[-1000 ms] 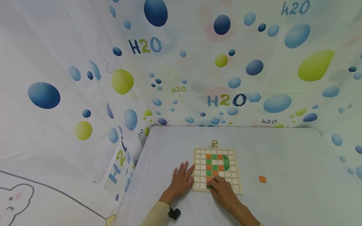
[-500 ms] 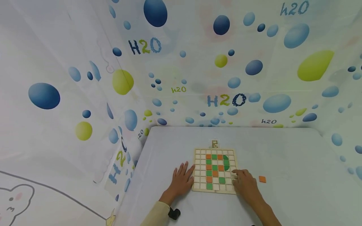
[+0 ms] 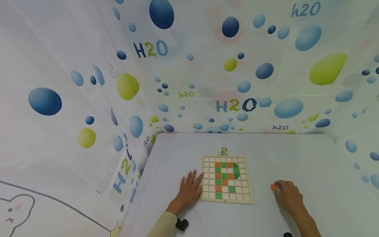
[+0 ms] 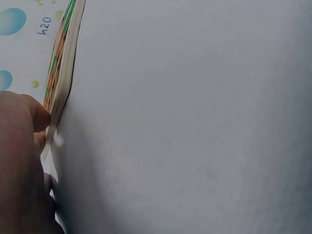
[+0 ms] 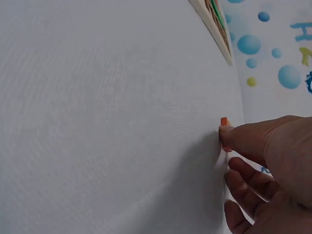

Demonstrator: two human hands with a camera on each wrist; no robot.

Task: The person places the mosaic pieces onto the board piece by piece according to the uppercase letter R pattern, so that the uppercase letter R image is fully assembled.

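A square wooden grid board (image 3: 245, 191) lies on the table, with orange and green tiles set in it in the shape of a letter R or P. At its left edge my left hand (image 3: 189, 191) lies spread, the fingers straight and touching the frame; the left wrist view shows the thumb against the board's side. Off to the right, my right hand (image 3: 290, 196) pinches a loose square orange tile (image 5: 224, 121) at the tabletop. The thumb and fingers hide much of that tile, and its underside cannot be seen.
A small pattern card (image 3: 223, 151) lies just behind the board. The white-covered table (image 3: 314, 158) meets a printed curtain (image 3: 201, 72) at its back edge. A black wrist device (image 3: 182, 224) sits by the left sleeve.
My right hand has left the board's lower part, moved right and taken hold of the loose orange tile. A green tile it covered now shows at the bottom. The left hand stays put.
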